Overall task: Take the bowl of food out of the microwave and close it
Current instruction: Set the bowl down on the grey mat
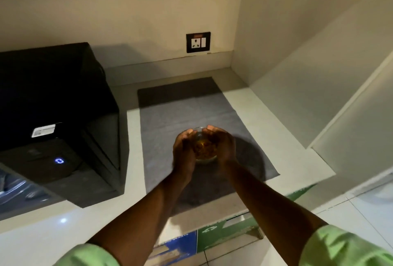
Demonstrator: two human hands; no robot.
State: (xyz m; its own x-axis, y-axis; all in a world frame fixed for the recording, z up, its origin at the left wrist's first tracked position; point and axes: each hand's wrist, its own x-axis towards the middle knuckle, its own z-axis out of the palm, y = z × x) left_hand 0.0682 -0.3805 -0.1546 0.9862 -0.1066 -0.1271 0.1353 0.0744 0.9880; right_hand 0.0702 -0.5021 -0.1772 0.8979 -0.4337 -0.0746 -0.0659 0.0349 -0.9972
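I am seeing the glass bowl (203,146) of brownish food sitting over the middle of the grey mat (187,115), toward its front edge. My left hand (184,149) and right hand (221,146) are cupping it from either side, fingers curled round its wall (lifted or resting, I cannot tell). The black microwave (53,121) is standing at the counter's (263,106) left edge.

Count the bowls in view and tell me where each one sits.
1. The glass bowl of food is cupped between the left hand and right hand, over the grey mat beside the microwave. Its inside is out of sight, so others may be hidden.
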